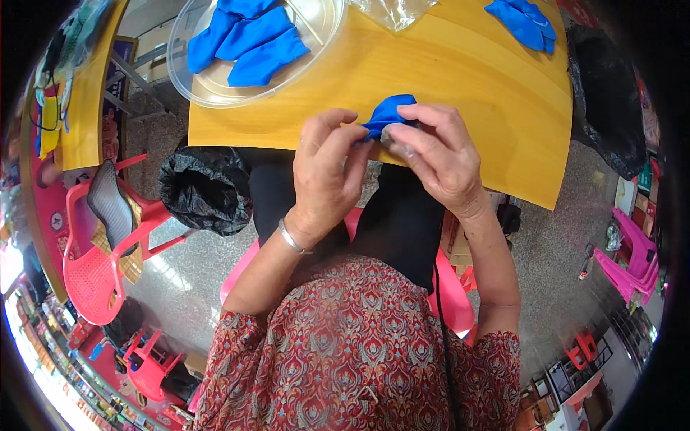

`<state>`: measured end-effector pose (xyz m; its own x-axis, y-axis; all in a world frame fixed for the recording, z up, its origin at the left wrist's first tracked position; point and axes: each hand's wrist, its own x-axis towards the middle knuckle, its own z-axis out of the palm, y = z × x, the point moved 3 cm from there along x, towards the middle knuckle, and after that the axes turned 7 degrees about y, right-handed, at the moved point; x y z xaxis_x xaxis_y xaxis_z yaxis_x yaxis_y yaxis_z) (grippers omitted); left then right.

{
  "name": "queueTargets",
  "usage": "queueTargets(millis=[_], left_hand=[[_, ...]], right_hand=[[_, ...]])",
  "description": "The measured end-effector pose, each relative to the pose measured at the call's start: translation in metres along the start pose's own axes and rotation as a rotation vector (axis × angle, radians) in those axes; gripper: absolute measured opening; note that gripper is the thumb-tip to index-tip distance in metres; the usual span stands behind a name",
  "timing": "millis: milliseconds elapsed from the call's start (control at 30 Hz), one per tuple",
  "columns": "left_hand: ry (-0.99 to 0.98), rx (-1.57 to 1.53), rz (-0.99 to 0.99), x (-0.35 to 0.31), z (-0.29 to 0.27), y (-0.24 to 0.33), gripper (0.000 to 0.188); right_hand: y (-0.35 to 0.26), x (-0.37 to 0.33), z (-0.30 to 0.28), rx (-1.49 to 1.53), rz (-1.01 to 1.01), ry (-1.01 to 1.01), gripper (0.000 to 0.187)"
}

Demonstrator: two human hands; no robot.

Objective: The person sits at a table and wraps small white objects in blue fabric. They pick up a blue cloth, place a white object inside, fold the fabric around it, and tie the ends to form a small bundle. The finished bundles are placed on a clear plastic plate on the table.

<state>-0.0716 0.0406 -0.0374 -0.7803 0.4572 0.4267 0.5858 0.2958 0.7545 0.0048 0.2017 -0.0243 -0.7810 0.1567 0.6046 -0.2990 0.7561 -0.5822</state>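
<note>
A blue cloth piece (pixel 390 109) is held up just above the table's front edge, its lower end bunched. My left hand (pixel 327 158) pinches its left side between thumb and fingers. On the other side my right hand (pixel 442 151) is closed on the cloth too. A small greyish, shiny, see-through bit (pixel 397 139) shows at the right fingertips; its kind I cannot make out. Similar blue cloth pieces (pixel 267 49) lie in a round clear plastic tub (pixel 215 100) at the far left of the table.
The yellow table (pixel 474 93) carries another blue cloth bundle (pixel 528 25) and a clear plastic bag (pixel 395 11). A bin lined with a black bag (pixel 205 190) stands left of my knees. Another black bag (pixel 607 100) hangs at the right. A pink chair (pixel 93 287) is at the left.
</note>
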Motion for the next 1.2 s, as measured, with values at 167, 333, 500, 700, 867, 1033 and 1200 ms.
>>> queueTargets(millis=[167,333,500,700,867,1033,1200], left_hand=[[-0.029,-0.042,-0.073,0.012,-0.004,0.000,0.016],[-0.110,-0.053,0.024,0.013,-0.003,0.004,0.021],[-0.113,0.044,0.108,0.004,-0.002,0.006,0.025],[-0.038,0.162,0.287,0.000,0.001,0.007,0.023],[-0.061,0.129,0.188,0.002,0.001,0.009,0.020],[-0.037,0.225,0.173,0.015,0.009,0.011,0.020],[-0.036,0.301,0.207,0.026,0.018,0.010,0.014]], right_hand=[[-0.004,-0.003,-0.001,-0.060,-0.087,-0.036,0.040],[-0.004,-0.005,-0.005,-0.122,-0.068,0.000,0.040],[0.000,-0.008,-0.003,-0.103,-0.059,0.012,0.036],[0.004,-0.006,-0.004,-0.081,-0.016,0.106,0.031],[0.005,0.000,-0.001,-0.083,0.014,0.109,0.031],[0.007,0.003,0.001,-0.075,0.063,0.119,0.034],[0.009,0.003,0.003,-0.065,0.053,0.123,0.033]])
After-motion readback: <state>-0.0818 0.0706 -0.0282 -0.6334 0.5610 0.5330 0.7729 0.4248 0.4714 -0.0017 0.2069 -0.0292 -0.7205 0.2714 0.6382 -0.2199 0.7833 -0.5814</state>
